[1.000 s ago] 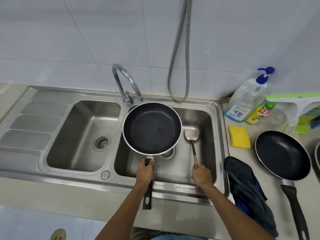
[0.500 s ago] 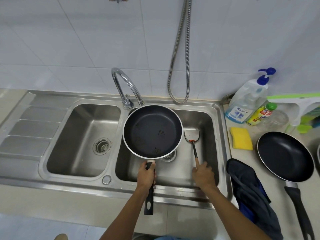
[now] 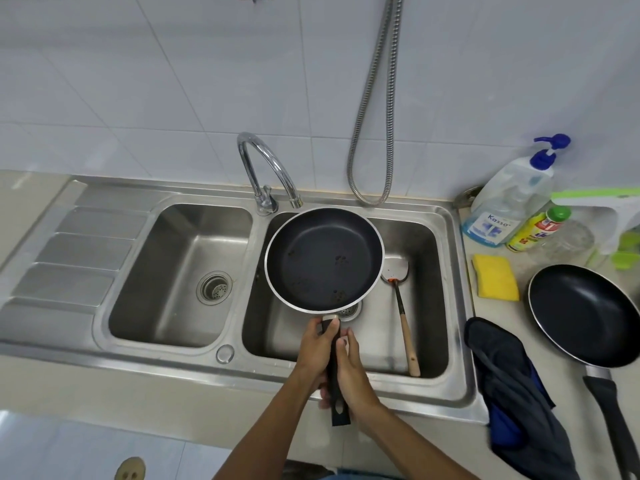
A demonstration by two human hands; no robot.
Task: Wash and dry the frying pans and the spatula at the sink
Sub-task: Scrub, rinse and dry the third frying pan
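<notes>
We hold one frying pan point(image 3: 323, 259) with both our hands. Our left hand point(image 3: 317, 355) grips the black handle point(image 3: 336, 386) close to the pan, with the thumb on top. Our right hand point(image 3: 355, 372) wraps around the same handle a bit nearer to us. Both hands are closed on the handle, side by side and touching it.

The pan is up over the right bowl of the sink point(image 3: 462, 306), and it hides part of the drain. It is black inside with a silver rim, and we see a few small dark spots in it. The end of the tap point(image 3: 266, 168) is just behind the pan's far rim.

The spatula point(image 3: 401, 306) lies in the right bowl, just to the right of the pan. Its shiny metal end points to the wall, and its wooden end points to us and rests by the front wall of the bowl. No hand touches it.

The second pan point(image 3: 585, 313) sits on the table point(image 3: 550, 344) to the right of the sink, with its handle pointing to us. A yellow sponge point(image 3: 496, 277) lies between the sink and that pan. A dark cloth point(image 3: 512, 386) hangs over the table edge beside the sink. A soap bottle point(image 3: 509, 202) with a blue pump stands by the wall, and a little yellow bottle point(image 3: 538, 230) leans next to it. A metal hose point(image 3: 377, 116) hangs down the white tiles.
</notes>
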